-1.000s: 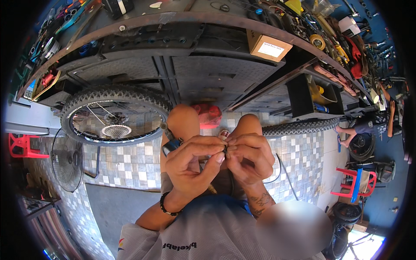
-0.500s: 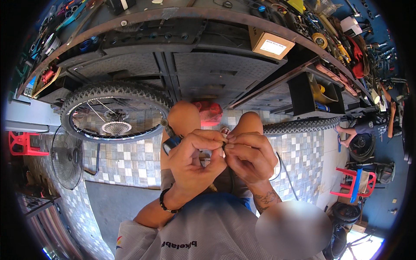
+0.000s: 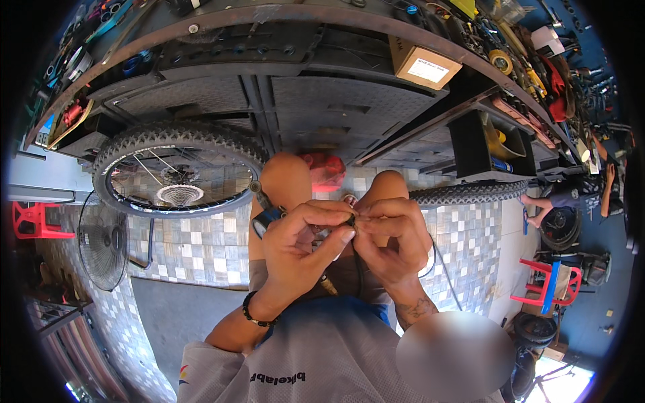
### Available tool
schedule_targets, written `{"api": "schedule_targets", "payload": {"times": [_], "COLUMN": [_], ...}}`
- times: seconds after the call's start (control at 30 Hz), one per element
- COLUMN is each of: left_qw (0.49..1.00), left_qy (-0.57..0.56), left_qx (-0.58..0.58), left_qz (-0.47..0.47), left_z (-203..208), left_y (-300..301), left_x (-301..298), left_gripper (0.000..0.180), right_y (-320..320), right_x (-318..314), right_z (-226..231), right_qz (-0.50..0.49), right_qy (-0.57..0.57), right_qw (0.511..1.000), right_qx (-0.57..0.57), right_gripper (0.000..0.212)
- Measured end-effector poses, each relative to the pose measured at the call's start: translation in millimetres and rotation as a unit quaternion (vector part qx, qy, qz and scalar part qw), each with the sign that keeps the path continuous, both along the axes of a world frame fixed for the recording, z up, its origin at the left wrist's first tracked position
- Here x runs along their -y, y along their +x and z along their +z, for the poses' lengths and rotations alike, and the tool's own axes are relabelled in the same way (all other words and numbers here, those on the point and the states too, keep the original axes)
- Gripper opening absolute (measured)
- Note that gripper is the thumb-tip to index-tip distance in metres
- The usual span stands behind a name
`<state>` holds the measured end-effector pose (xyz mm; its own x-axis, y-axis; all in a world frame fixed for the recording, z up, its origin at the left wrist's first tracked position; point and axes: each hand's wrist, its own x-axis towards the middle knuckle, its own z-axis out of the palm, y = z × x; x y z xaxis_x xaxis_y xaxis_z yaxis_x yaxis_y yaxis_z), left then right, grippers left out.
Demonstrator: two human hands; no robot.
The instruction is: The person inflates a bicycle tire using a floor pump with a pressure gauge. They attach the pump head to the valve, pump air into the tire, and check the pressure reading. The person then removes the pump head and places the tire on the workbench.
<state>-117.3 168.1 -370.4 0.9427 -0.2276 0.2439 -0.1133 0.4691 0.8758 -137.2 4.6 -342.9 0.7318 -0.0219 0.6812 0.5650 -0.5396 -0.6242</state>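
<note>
My left hand (image 3: 301,243) pinches a small dark part (image 3: 351,220) between thumb and fingertips, in front of my knees. What kind of part it is I cannot make out. Against its other side press the fingertips of my right hand (image 3: 395,236), also closed in a pinch. Beside my left hand, a round gauge (image 3: 267,221) with a dark and blue rim rests by my left thigh. A brass-coloured fitting (image 3: 328,285) shows below my left hand, over my lap. A thin black hose (image 3: 358,265) runs down between my hands.
A bicycle wheel (image 3: 181,209) with knobby tyre and cassette leans at the left, near a standing fan (image 3: 104,242). Another tyre (image 3: 470,194) lies right. Ahead stands a workbench (image 3: 349,111) with tools and a cardboard box (image 3: 426,64). A red bag (image 3: 324,171) sits beneath; another person's leg (image 3: 537,209) shows far right.
My left thumb has shifted up and right, and more of the small dark part shows between my fingertips. My right fingers have moved slightly. The brass-coloured fitting is more exposed.
</note>
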Motion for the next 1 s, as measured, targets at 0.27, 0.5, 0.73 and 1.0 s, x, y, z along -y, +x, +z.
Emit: {"api": "schedule_targets", "payload": {"times": [0.27, 0.5, 0.73, 1.0], "left_qw": [0.999, 0.988, 0.94, 0.931], "left_qy": [0.0, -0.071, -0.181, -0.197], "left_qx": [-0.031, -0.138, -0.285, -0.29], "left_qz": [0.008, -0.018, -0.054, -0.099], "left_z": [-4.4, -4.6, -9.9, -10.9], "left_y": [3.7, 1.7, 2.6, 3.7], "left_x": [-3.0, -0.8, 0.1, -2.3], "left_gripper": [0.024, 0.015, 0.016, 0.025], "right_y": [1.2, 7.2, 12.8, 16.9], "right_x": [-0.5, -1.4, -4.0, -2.8], "right_z": [3.7, -6.9, -11.2, -7.0], "right_qz": [0.008, 0.056, 0.079, 0.047], "right_qy": [-0.016, 0.088, 0.182, 0.074], "right_qw": [0.998, 0.984, 0.957, 0.982], "right_qx": [-0.052, -0.142, -0.21, -0.165], "right_gripper": [0.019, 0.022, 0.024, 0.024]}}
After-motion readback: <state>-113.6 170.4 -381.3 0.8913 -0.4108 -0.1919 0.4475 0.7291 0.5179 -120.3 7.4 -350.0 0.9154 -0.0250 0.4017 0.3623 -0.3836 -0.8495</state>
